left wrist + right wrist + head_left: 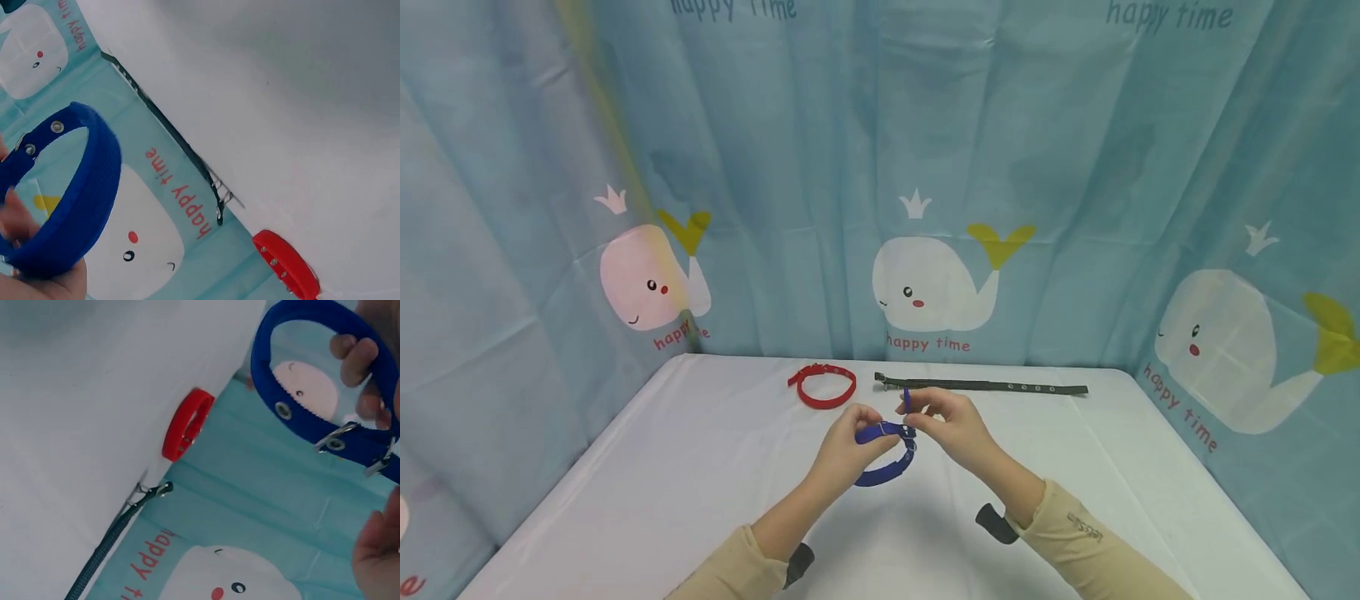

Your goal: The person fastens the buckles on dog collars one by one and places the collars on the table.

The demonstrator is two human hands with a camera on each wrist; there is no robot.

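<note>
Both hands hold the blue webbing collar with metal eyelets and buckle (886,454) above the white table (647,467): the left hand (848,446) grips the loop, and the right hand (951,425) pinches the strap end at the buckle. Buckling looks under way; next the tongue must meet an eyelet. Fingers hide the buckle. Beyond the blue collar lie a red looped collar (825,385) and a straight dark strap (981,385).

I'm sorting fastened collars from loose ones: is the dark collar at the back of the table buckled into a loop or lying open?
Lying open: the dark collar stretches out straight, buckle at one end.
</note>
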